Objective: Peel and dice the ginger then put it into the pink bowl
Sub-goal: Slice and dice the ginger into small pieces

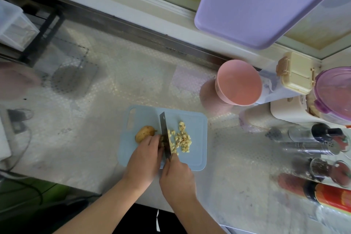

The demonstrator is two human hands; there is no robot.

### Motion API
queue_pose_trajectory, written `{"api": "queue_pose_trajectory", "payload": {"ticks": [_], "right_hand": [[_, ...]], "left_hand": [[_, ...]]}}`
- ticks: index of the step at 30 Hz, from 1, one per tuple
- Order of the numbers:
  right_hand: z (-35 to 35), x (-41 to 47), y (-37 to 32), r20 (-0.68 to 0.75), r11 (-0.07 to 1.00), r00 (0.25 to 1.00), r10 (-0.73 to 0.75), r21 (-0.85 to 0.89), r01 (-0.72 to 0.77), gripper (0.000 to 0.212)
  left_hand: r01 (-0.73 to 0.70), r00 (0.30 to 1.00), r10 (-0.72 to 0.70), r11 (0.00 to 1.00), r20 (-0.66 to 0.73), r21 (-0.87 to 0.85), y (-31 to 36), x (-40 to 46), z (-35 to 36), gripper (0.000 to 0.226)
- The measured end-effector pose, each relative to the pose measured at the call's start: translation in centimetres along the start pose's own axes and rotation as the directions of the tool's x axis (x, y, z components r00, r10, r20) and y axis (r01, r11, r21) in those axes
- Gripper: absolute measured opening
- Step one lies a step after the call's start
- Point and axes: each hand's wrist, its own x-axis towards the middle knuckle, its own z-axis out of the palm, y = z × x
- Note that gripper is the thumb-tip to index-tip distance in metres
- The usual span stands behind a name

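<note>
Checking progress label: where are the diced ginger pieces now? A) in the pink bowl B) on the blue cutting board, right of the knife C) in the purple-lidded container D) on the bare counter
B: the diced ginger lies on the blue cutting board right of the knife; the pink bowl looks empty.

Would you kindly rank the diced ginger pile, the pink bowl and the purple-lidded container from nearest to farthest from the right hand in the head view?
From the right hand, which grips the knife:
1. Diced ginger pile, just ahead of it on the blue cutting board.
2. Pink bowl, farther back and to the right on the counter.
3. Purple-lidded container, at the far right edge.
</note>
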Motion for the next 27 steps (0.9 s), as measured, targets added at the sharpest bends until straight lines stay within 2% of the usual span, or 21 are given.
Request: {"api": "queue_pose_trajectory", "payload": {"ticks": [5,10,27], "right_hand": [[-0.5,0.0,1.1,-0.037,0.998,0.999,-0.024,0.062,0.027,0.022],[-1.1,-0.5,1.8,-0.072,0.995,0.997,-0.018,0.097,0.025,0.023],[-0.7,-0.6,0.8,-0.001,1.000,1.000,-0.017,-0.011,0.017,0.019]], "left_hand": [[0.022,0.999,-0.021,0.999,-0.029,0.025,0.5,-0.1,0.3,0.008],[0.011,1.000,-0.012,1.000,-0.027,-0.020,0.4,0.0,0.5,0.015],[0.034,0.999,-0.033,0.999,-0.034,0.020,-0.2,-0.3,-0.1,0.010]]}}
